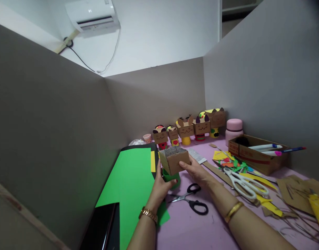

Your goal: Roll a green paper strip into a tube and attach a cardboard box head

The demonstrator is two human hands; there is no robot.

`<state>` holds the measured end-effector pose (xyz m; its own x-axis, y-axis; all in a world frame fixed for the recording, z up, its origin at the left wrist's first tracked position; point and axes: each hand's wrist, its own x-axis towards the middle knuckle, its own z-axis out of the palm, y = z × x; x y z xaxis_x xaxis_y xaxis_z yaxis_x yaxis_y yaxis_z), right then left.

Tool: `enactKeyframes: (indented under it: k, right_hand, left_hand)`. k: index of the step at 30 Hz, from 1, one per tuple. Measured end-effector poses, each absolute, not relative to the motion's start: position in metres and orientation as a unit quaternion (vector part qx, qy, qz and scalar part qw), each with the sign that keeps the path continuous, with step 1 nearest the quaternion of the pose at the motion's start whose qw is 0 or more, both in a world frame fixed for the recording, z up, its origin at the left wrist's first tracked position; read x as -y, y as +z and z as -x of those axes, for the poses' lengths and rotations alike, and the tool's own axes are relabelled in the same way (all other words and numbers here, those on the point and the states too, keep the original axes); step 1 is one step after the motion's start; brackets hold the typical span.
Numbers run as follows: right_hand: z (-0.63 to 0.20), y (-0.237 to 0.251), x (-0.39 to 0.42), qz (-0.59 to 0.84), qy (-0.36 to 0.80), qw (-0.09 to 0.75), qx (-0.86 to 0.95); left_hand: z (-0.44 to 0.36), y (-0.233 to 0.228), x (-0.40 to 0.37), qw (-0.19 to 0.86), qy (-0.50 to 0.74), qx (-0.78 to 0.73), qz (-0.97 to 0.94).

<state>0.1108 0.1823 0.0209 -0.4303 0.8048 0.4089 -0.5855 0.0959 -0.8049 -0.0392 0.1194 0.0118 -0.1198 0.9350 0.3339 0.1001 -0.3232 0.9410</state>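
Observation:
A small brown cardboard box [175,159] sits on top of a green paper cylinder [172,177] above the pink table. My left hand [162,185] is wrapped around the green cylinder from the left, thumb toward the front. My right hand [194,168] presses its fingers against the right side of the cardboard box. A gold watch is on my left wrist and a gold bangle on my right.
Green paper sheet [130,180] lies to the left, black scissors [193,201] just in front, white scissors [246,184] and paper scraps to the right. Several finished cardboard-head figures [187,130] line the back wall. A cardboard box with markers [258,152] and a pink flask [234,128] stand at right.

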Motion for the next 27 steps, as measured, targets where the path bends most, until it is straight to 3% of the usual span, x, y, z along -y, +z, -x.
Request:
enactKeyframes:
  k: [10, 18, 27]
  right_hand:
    - [-0.1132, 0.0197, -0.1795, 0.103, 0.66, 0.494, 0.557]
    - [-0.1129, 0.0248, -0.1786, 0.107, 0.666, 0.521, 0.523]
    - [-0.1127, 0.0285, -0.1834, 0.112, 0.663, 0.543, 0.502]
  left_hand:
    - [0.0413, 0.0088, -0.1168, 0.366, 0.584, -0.467, -0.554]
    - [0.0389, 0.0087, -0.1203, 0.337, 0.578, -0.483, -0.564]
    - [0.0456, 0.0051, -0.1228, 0.382, 0.607, -0.483, -0.503]
